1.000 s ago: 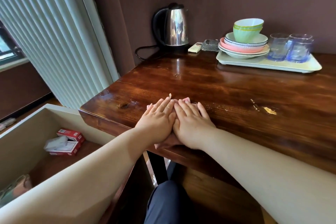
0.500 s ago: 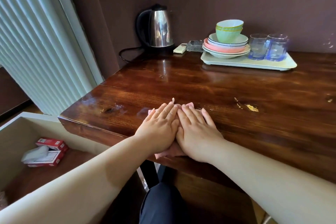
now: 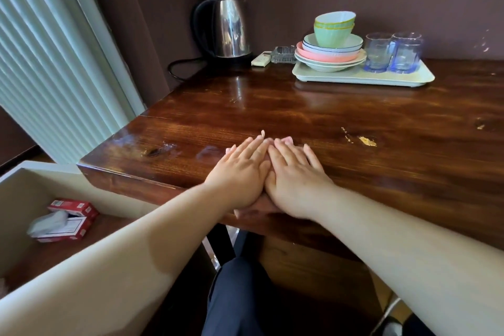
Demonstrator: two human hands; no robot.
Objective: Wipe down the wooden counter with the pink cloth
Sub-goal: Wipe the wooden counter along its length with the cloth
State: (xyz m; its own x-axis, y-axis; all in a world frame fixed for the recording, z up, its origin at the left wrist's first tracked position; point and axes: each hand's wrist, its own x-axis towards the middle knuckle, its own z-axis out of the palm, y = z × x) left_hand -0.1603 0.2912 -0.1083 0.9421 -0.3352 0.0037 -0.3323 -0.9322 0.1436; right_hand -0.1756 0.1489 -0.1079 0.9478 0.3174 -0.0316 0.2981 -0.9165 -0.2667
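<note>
From the head view, the left hand [image 3: 240, 176] and the right hand [image 3: 296, 181] lie flat and side by side on the glossy dark-brown wooden bench [image 3: 313, 123], near its front edge. Their fingers [image 3: 255, 146] are straight and close together, pressing down. The pink cloth [image 3: 252, 210] is almost wholly hidden beneath both palms; only a small fold shows at the wrists, over the bench edge, and a sliver at the fingertips. The varnished surface shows grain, pale smears and chipped spots. At the back stand a shiny steel electric kettle [image 3: 231, 28] and a pale rectangular plastic tray [image 3: 362, 78] carrying stacked bowls and two clear bluish glasses [image 3: 392, 52].
</note>
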